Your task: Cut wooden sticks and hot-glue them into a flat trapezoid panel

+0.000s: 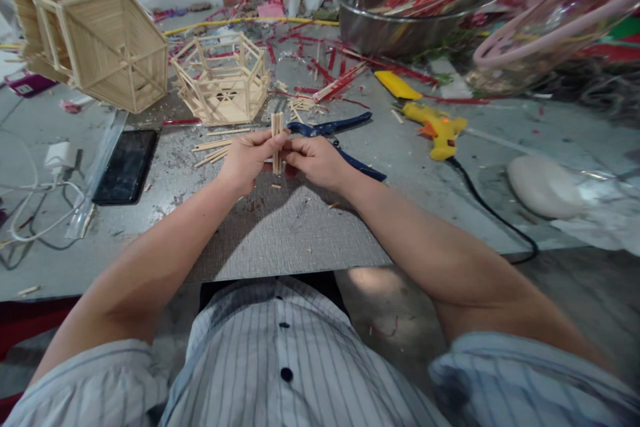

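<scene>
Between my two hands stands a small upright bundle of wooden sticks (277, 121), its ends sticking out above and below my fingers. My left hand (247, 157) is closed on it from the left, thumb across the front. From the right, my right hand (315, 159) pinches it too, fingertips bent. A short cut piece (276, 186) lies just below. Loose sticks (213, 150) lie behind my left hand. Blue-handled pliers (340, 124) lie partly hidden behind my right hand. Farther back is an open stick-built frame (223, 83) with a hexagonal look.
A larger stick-built model (107, 47) rests tilted at the back left. A black phone (126, 167) and white charger (59, 157) lie left. On the right are a yellow glue gun (437, 130) with a black cord and a metal bowl (380, 30) holding red-wrapped sticks.
</scene>
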Demonstrator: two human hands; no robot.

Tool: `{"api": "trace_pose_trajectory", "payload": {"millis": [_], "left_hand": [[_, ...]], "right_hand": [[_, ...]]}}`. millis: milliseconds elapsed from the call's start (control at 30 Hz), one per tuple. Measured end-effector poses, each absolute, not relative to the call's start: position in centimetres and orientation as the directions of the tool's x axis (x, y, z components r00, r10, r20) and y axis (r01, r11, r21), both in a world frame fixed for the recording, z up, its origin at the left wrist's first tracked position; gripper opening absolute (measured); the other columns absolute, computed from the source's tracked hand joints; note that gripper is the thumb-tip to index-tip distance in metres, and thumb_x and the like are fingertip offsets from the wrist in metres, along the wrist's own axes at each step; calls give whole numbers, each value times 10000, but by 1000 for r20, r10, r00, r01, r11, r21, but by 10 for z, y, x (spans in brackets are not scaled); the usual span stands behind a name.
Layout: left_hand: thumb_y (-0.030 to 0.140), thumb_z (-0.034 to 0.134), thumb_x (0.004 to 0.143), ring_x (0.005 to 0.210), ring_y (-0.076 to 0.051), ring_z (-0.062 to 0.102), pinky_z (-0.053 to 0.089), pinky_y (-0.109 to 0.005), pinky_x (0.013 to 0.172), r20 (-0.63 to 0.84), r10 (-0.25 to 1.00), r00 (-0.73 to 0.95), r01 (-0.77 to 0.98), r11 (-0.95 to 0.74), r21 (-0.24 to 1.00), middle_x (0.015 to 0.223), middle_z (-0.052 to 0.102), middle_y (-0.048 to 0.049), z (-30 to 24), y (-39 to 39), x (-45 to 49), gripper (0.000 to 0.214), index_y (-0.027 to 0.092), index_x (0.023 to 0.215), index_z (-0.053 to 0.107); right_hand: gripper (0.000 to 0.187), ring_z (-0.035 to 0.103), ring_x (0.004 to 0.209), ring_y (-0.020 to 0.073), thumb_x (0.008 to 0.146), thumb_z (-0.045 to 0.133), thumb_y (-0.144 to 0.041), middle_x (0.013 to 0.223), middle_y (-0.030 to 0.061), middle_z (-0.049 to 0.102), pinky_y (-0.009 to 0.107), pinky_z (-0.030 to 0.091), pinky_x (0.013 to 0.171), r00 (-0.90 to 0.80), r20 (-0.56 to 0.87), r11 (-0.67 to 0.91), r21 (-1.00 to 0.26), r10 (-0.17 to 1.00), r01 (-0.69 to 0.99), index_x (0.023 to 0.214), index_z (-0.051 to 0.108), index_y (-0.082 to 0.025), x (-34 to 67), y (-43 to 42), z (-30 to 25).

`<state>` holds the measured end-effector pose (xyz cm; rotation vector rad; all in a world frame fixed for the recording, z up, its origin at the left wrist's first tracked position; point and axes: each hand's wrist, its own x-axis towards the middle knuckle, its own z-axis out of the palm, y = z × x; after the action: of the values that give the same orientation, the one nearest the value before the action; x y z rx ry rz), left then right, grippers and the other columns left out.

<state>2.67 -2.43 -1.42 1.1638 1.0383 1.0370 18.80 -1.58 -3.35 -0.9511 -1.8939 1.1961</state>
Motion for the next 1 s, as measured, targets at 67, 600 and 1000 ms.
{"api": "trace_pose_trajectory", "payload": {"millis": [67, 600, 1000], "left_hand": [[293, 726, 878, 561, -86, 628, 574, -231, 595, -82, 975, 205, -88, 102, 991, 688, 679, 26, -13, -25, 27, 149, 145, 871, 729], [189, 626, 943, 467, -83, 593, 553, -219, 530, -134, 968, 213, -81, 155, 985, 573, 614, 41, -5, -32, 33, 225, 138, 723, 629], [229, 671, 919, 557, -89, 632, 530, -197, 569, -187, 982, 32, -143, 190, 971, 664, 656, 22, -6, -26, 31, 185, 165, 766, 589]], "right_hand": [[194, 565, 546, 113, 930, 537, -203, 645, -7, 615, 255, 479, 580, -492, 154, 294, -929, 857, 223, 928, 723, -148, 188, -15, -34], [124, 546, 508, 88, 898, 649, -200, 704, 0, 655, 250, 497, 540, -502, 66, 134, -986, 862, 100, 793, 694, -153, 187, -15, -31], [319, 626, 792, 188, 771, 776, -351, 973, 72, 712, 333, 488, 717, -462, 238, 446, -792, 854, 417, 1013, 683, -164, 188, -17, -34]]}}
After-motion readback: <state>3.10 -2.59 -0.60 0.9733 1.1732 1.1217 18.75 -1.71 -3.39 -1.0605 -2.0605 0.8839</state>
